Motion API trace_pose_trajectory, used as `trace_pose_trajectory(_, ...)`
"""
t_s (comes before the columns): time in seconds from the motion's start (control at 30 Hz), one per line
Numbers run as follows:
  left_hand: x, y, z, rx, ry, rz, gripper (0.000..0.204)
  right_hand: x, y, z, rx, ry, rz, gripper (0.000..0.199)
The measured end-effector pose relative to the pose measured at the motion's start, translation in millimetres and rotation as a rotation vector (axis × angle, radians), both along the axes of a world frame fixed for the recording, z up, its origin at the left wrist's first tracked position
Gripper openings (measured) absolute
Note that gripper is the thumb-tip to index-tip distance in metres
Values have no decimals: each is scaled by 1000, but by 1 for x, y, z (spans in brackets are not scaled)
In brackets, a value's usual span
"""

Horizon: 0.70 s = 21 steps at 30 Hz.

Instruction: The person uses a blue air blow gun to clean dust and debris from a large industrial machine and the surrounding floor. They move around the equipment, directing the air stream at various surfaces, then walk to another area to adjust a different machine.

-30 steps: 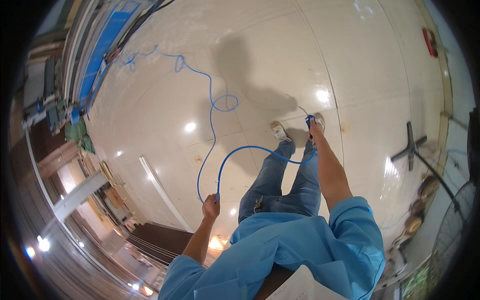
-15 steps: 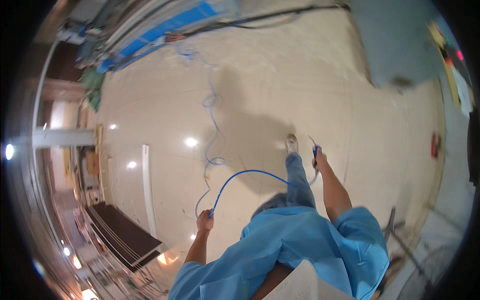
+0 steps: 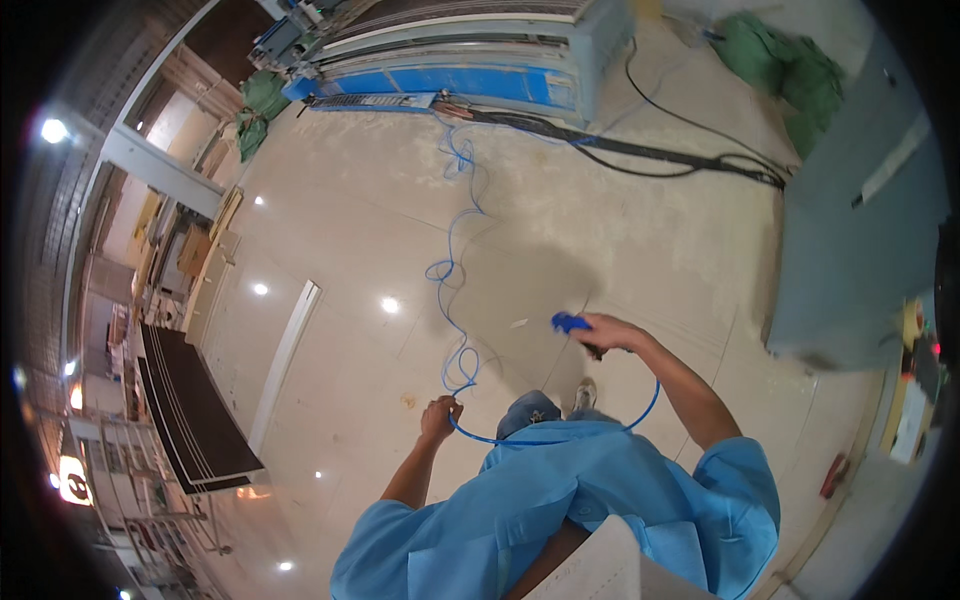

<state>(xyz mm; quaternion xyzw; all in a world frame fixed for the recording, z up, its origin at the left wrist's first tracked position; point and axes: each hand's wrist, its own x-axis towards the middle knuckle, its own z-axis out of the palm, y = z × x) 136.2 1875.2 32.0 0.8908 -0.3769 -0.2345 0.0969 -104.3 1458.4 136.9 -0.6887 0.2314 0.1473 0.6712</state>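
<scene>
My right hand (image 3: 608, 332) is wrapped around a blue air blow gun (image 3: 568, 321), held out in front of my body and turned toward the left. From it a blue air hose (image 3: 655, 402) curves down past my waist and across to the left. My left hand (image 3: 438, 417) is closed around this hose beside my left hip. Beyond that hand, the hose runs in loose coils over the floor to the far machine. My fingers partly hide the gun's handle.
A long blue and grey machine (image 3: 480, 82) stands at the far side, with black cables (image 3: 640, 155) along its base. At right is a grey cabinet (image 3: 850, 240). To the left are a white strip (image 3: 285, 365) on the floor and a dark panel rack (image 3: 195, 410). Green sacks (image 3: 755, 55) sit far right.
My right hand has swung the blow gun leftward, in front of me. The hose between my hands now sags near my waist instead of arching. My view has shifted, showing more of the machine.
</scene>
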Motion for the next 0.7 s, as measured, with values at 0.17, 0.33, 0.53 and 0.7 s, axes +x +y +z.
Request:
trace_pose_trajectory(0.17, 40, -50, -34, 222, 46, -27, 22, 88, -26, 100, 149, -44, 677, 35)
trace_pose_trajectory(0.33, 112, -133, -107, 75, 161, 54, 22, 195, -92, 122, 28, -1, 839, 44)
trace_pose_trajectory(0.53, 205, -264, -112, 78, 168, -10, 26, 288, -219, 123, 68, 35, 497, 36)
trace_pose_trajectory(0.7, 295, -364, -79, 82, 159, -44, 27, 328, -346, 76, -164, 141, 61, 27)
